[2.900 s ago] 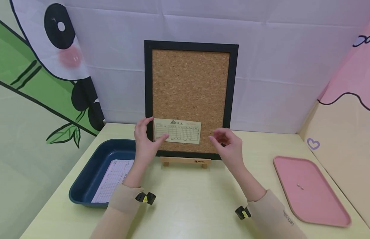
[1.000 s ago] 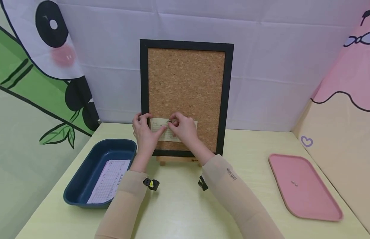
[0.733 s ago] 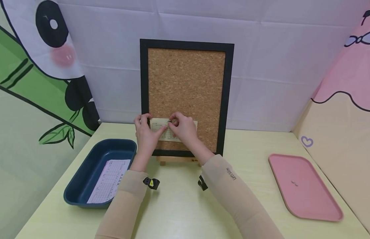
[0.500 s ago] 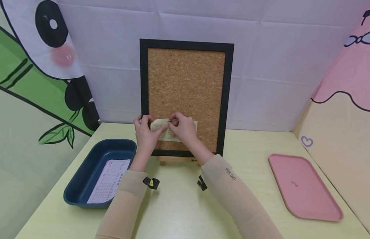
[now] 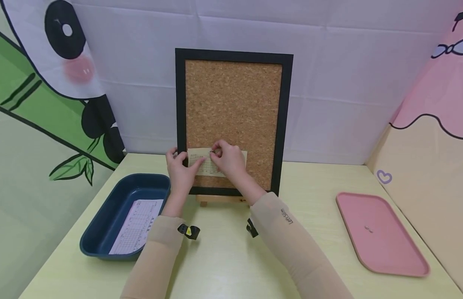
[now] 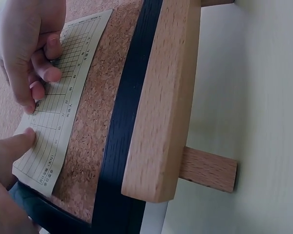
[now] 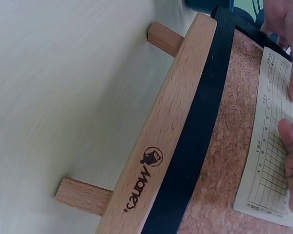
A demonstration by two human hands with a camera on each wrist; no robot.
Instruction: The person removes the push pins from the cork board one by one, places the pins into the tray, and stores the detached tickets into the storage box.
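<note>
A cream printed slip (image 5: 201, 162) lies against the lower left of a black-framed cork board (image 5: 233, 104), which leans on a wooden stand (image 5: 221, 199). In the head view my left hand (image 5: 180, 172) is at the board's left edge, fingers bent at the frame and thumb on the slip. My right hand (image 5: 230, 161) pinches a tiny pin at the slip's upper middle; its fingers mostly hide the pin. In the left wrist view the left thumb and right fingertips sit close together on the slip (image 6: 63, 109). The slip's right part is behind my right hand.
At left on the table (image 5: 220, 257) stands a dark blue basin (image 5: 90, 232) with printed sheets (image 5: 137, 226) inside. To the right lies a pink tray (image 5: 388, 253) bearing a couple of small metallic bits (image 5: 368, 229). A pale cloth (image 5: 328, 74) hangs behind the board.
My right hand has come left from beside the slip onto its upper middle and stayed there. The left fingers have shifted down off the slip's upper corner, which lifted briefly and now lies flatter.
</note>
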